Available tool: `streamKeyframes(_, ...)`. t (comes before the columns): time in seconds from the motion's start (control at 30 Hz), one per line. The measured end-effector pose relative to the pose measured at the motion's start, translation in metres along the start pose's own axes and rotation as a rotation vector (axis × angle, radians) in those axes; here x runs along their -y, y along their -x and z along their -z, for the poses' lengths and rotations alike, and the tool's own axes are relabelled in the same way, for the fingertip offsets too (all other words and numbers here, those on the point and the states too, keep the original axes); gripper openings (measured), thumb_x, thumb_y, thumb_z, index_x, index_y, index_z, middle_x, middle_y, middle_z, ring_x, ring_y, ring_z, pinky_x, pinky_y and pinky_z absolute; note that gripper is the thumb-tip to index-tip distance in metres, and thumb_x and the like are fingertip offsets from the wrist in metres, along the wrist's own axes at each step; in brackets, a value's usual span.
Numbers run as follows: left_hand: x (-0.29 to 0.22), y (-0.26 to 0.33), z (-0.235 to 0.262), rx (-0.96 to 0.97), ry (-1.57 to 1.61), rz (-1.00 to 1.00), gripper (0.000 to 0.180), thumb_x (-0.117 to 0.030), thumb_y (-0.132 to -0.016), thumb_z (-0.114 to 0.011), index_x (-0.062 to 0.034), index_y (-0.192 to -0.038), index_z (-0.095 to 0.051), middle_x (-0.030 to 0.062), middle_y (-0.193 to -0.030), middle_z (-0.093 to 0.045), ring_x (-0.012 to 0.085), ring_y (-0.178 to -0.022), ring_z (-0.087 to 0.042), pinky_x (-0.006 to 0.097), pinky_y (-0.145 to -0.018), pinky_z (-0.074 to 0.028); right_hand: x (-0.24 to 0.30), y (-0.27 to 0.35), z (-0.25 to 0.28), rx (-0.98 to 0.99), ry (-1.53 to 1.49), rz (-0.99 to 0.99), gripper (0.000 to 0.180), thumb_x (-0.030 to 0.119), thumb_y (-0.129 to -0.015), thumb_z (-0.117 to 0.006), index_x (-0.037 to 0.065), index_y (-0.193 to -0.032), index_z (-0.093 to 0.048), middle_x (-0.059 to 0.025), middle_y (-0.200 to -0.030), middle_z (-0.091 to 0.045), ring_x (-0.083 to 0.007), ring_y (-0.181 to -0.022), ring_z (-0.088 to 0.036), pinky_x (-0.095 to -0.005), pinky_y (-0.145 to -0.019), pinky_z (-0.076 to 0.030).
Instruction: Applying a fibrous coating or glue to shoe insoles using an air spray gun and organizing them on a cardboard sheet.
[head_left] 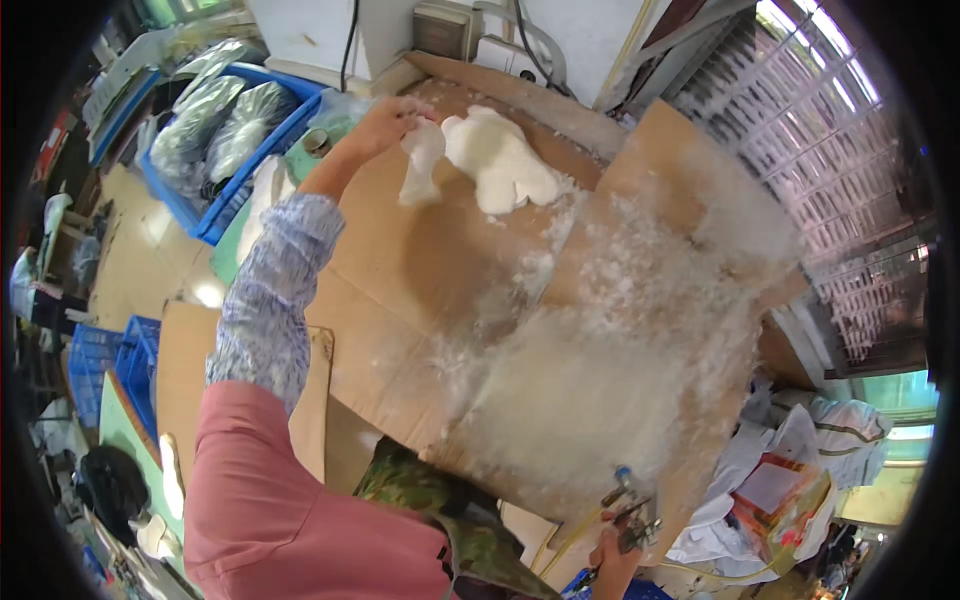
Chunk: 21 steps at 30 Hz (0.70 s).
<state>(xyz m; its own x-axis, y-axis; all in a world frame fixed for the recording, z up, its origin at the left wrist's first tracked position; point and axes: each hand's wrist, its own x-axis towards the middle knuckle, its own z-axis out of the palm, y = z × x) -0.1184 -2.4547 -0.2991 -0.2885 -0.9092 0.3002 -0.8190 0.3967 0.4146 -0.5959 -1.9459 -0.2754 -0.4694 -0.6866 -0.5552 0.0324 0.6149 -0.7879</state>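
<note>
My left hand (388,120) reaches far up the cardboard sheet (420,270) and grips a white plush piece (422,160) that hangs down from it. Right beside it lies a larger white stuffed shape (500,160) on the cardboard. My right hand (612,560) is low at the lower edge, closed around a metal air-gun tool (630,510) with a yellowish hose (560,545). A cloud of loose white fluff (620,340) is spread and blowing across the middle and right of the cardboard.
Blue crates (235,180) with silvery bags stand at upper left, more blue crates (110,365) at left. A metal window grille (830,170) fills the right side. White cloth and a colourful box (790,490) lie at lower right. Camouflage fabric (450,510) lies near my lap.
</note>
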Motion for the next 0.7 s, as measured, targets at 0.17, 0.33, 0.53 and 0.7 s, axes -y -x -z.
streamKeyframes(0.17,-0.054,0.016,0.044,0.019,-0.088,-0.127,0.019,-0.004,-0.075,-0.051,-0.0051,-0.084,-0.068,0.0192,-0.085,-0.065,0.0368,-0.078,-0.062,0.045,-0.071,-0.048,-0.005,0.015,0.021,0.029,-0.095,0.124,0.041,-0.003,-0.083,-0.052,0.000,-0.123,-0.047,-0.0086,-0.104,-0.061,-0.0042,-0.045,-0.038,-0.0207,-0.039,-0.029)
streamKeyframes(0.33,-0.193,0.043,0.092,0.214,0.075,0.086,0.018,-0.010,-0.088,-0.050,-0.0011,-0.098,-0.062,0.0083,-0.096,-0.065,0.0191,-0.084,-0.062,0.031,-0.074,-0.050,-0.030,0.016,0.053,0.053,-0.139,0.142,0.044,-0.004,-0.084,-0.049,0.003,-0.126,-0.042,-0.0094,-0.107,-0.060,-0.0023,-0.044,-0.035,-0.0186,-0.037,-0.028)
streamKeyframes(0.53,-0.307,0.090,0.070,0.115,0.582,-0.091,0.022,-0.010,-0.095,-0.046,-0.0001,-0.109,-0.059,0.0036,-0.106,-0.061,0.0121,-0.092,-0.059,0.027,-0.084,-0.049,-0.057,0.026,0.084,0.001,-0.250,0.218,0.042,-0.002,-0.087,-0.050,0.003,-0.128,-0.042,-0.0092,-0.110,-0.060,-0.0012,-0.045,-0.034,-0.0181,-0.038,-0.028)
streamKeyframes(0.7,-0.372,0.147,-0.010,0.141,0.870,-0.034,0.020,-0.011,-0.095,-0.047,-0.0021,-0.108,-0.059,0.0032,-0.106,-0.061,0.0126,-0.093,-0.059,0.029,-0.082,-0.050,-0.088,0.038,0.105,-0.062,-0.312,0.170,0.045,-0.003,-0.087,-0.050,0.004,-0.131,-0.040,-0.0116,-0.113,-0.059,-0.0012,-0.045,-0.032,-0.0179,-0.039,-0.027)
